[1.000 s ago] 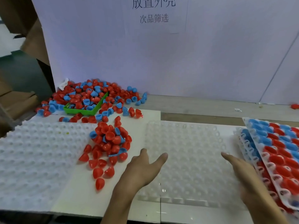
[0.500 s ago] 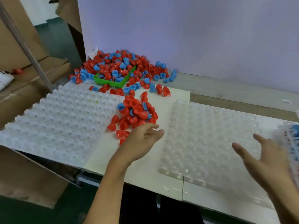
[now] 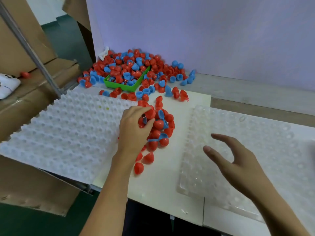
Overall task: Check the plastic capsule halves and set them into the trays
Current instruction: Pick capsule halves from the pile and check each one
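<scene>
A small heap of red and blue capsule halves [image 3: 159, 126] lies on the white board between two trays. My left hand [image 3: 134, 128] is in this heap, with fingers and thumb curled round red capsule halves [image 3: 150, 114]. To the right lies a clear dimpled tray [image 3: 238, 150] with bare pockets. My right hand [image 3: 235, 160] hovers over its near left part, fingers spread and holding nothing. A white dimpled tray [image 3: 68, 132] lies to the left, also bare.
A large pile of red and blue halves [image 3: 136, 68] sits at the back against the white wall, around a green tray [image 3: 134, 85]. Cardboard boxes [image 3: 20, 48] and a slanted metal bar [image 3: 34, 53] stand at the left. The bench edge runs near me.
My left hand moved forward into the small heap and closed on red halves. My right hand drifted left over the clear tray. The view swung left, so the filled trays at right left the frame.
</scene>
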